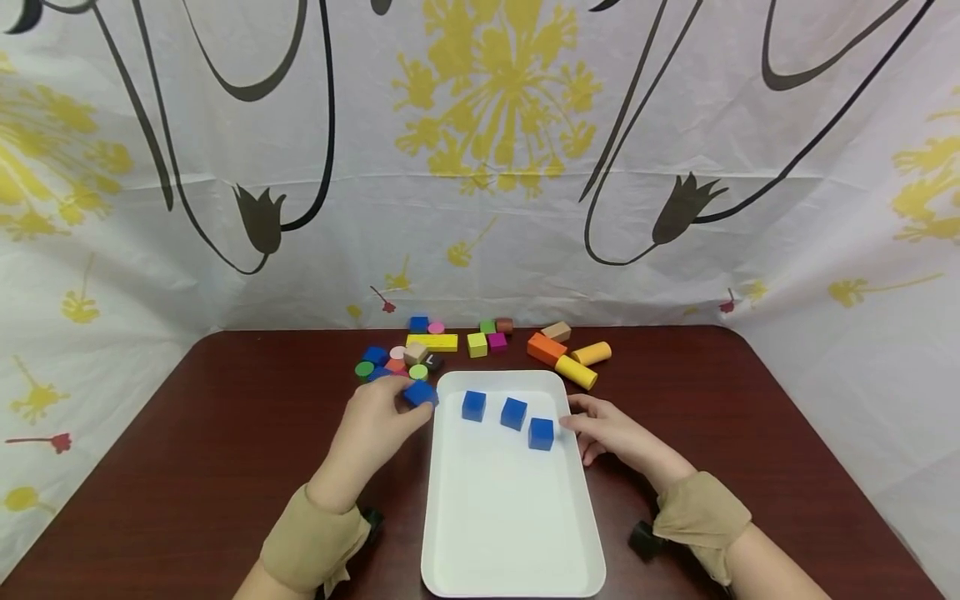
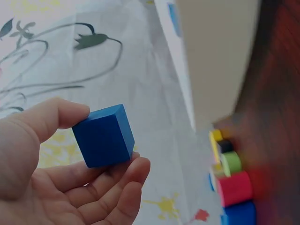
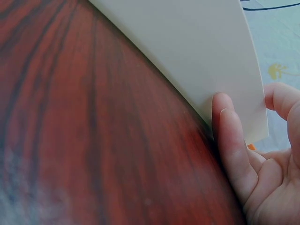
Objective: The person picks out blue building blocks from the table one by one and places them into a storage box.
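Note:
My left hand (image 1: pixel 380 421) pinches a blue cube (image 2: pixel 104 138) between thumb and fingertips, just off the upper left edge of the white tray (image 1: pixel 510 525). Inside the tray, near its far end, stand three more blue cubes: one at the left (image 1: pixel 474 406), a middle one (image 1: pixel 513 413) and one at the right (image 1: pixel 541 433). My right hand (image 1: pixel 609 432) grips the tray's right side, thumb over the rim and fingers against the outer wall (image 3: pixel 201 61), as the right wrist view shows.
Behind my left hand lies a cluster of coloured blocks, with a green disc (image 1: pixel 364 371) and a long yellow block (image 1: pixel 432 342). Beyond the tray's far right corner are an orange block (image 1: pixel 547 349) and yellow cylinders (image 1: pixel 576 372). A patterned cloth (image 1: pixel 480 242) hangs behind the dark table (image 1: pixel 225 467).

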`<state>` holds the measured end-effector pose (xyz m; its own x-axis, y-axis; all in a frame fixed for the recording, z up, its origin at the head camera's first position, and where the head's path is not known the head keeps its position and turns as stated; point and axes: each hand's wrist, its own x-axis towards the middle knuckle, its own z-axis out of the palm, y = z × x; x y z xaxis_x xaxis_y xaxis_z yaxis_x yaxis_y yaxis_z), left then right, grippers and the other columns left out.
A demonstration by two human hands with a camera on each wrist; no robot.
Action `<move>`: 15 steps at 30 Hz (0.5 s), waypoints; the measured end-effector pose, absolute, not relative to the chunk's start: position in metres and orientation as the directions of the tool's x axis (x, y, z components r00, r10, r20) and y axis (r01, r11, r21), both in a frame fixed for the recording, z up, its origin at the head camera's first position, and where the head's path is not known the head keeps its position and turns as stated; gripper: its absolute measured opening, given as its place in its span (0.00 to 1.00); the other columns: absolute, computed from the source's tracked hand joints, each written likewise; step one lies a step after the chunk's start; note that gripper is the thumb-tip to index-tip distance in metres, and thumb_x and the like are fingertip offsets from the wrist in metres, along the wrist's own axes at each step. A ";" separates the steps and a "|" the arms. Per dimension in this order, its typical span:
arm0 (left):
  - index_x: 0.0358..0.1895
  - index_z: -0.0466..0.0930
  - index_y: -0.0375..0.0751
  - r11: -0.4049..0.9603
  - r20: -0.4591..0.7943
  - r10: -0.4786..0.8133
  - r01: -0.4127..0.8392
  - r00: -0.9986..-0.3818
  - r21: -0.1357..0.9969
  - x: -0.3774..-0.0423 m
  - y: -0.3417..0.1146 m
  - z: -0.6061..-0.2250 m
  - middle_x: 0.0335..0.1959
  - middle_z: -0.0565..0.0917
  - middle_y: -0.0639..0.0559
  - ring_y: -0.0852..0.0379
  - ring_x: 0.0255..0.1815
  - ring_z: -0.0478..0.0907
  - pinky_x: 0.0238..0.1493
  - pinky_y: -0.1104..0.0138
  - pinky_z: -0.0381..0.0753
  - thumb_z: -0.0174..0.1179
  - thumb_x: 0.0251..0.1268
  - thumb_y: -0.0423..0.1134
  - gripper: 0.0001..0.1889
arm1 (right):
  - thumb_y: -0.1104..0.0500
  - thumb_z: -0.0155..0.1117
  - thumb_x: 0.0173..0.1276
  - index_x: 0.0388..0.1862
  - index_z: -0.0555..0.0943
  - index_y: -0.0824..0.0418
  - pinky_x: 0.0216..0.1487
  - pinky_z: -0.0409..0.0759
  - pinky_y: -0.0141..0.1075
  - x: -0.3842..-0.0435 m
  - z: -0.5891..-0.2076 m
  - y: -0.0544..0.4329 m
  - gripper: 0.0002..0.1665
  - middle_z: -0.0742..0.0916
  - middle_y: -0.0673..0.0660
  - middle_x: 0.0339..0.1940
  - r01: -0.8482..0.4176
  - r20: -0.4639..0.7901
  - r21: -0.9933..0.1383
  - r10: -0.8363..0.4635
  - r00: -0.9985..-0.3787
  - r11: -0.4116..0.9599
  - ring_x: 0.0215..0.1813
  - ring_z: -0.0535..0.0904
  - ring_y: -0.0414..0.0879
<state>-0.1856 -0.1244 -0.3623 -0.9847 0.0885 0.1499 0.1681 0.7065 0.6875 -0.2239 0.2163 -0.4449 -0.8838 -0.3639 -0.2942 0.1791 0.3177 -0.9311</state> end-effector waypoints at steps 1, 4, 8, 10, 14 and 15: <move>0.43 0.83 0.36 0.704 0.157 0.101 0.182 -0.982 0.687 -0.183 -0.122 -0.361 0.21 0.75 0.52 0.56 0.20 0.70 0.26 0.67 0.78 0.69 0.55 0.40 0.14 | 0.52 0.59 0.70 0.73 0.54 0.73 0.25 0.81 0.35 -0.224 -0.445 0.217 0.43 0.83 0.60 0.31 0.181 -0.295 -0.931 -0.361 -0.885 0.318 0.21 0.77 0.45; 0.44 0.84 0.36 0.701 0.159 0.129 0.203 -0.979 0.683 -0.176 -0.115 -0.356 0.20 0.75 0.53 0.56 0.21 0.70 0.24 0.67 0.76 0.70 0.55 0.39 0.15 | 0.51 0.59 0.70 0.73 0.53 0.73 0.25 0.81 0.36 -0.223 -0.445 0.217 0.43 0.83 0.59 0.30 0.179 -0.292 -0.932 -0.359 -0.886 0.316 0.21 0.77 0.45; 0.49 0.83 0.36 0.702 0.125 0.157 0.200 -0.980 0.684 -0.168 -0.106 -0.348 0.27 0.79 0.53 0.57 0.25 0.72 0.26 0.68 0.78 0.70 0.54 0.39 0.19 | 0.51 0.59 0.70 0.73 0.53 0.73 0.25 0.81 0.35 -0.223 -0.445 0.217 0.43 0.83 0.59 0.28 0.180 -0.291 -0.933 -0.360 -0.886 0.311 0.20 0.77 0.44; 0.49 0.83 0.36 0.706 0.114 0.176 0.206 -0.978 0.677 -0.164 -0.102 -0.345 0.29 0.79 0.53 0.57 0.27 0.72 0.27 0.68 0.78 0.71 0.54 0.39 0.19 | 0.52 0.59 0.70 0.72 0.54 0.73 0.25 0.81 0.35 -0.222 -0.445 0.216 0.43 0.83 0.58 0.26 0.181 -0.291 -0.934 -0.360 -0.886 0.309 0.20 0.77 0.44; 0.48 0.83 0.37 0.711 0.132 0.219 0.251 -0.967 0.656 -0.155 -0.095 -0.338 0.31 0.80 0.54 0.57 0.30 0.73 0.29 0.68 0.78 0.72 0.53 0.40 0.19 | 0.52 0.59 0.70 0.72 0.54 0.73 0.25 0.81 0.35 -0.222 -0.445 0.216 0.43 0.83 0.58 0.25 0.181 -0.290 -0.934 -0.357 -0.888 0.308 0.19 0.76 0.44; 0.48 0.84 0.37 0.711 0.139 0.235 0.268 -0.962 0.650 -0.154 -0.092 -0.336 0.31 0.80 0.54 0.57 0.31 0.73 0.30 0.68 0.78 0.72 0.53 0.41 0.19 | 0.52 0.59 0.70 0.72 0.54 0.73 0.25 0.81 0.35 -0.222 -0.445 0.216 0.43 0.83 0.58 0.25 0.182 -0.291 -0.933 -0.355 -0.889 0.309 0.19 0.76 0.44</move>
<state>-0.1538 -0.0924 -0.3362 -0.9619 0.2354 0.1389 0.2679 0.7115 0.6497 -0.2216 0.2158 -0.4448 -0.8887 -0.3546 -0.2907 0.1818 0.3095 -0.9334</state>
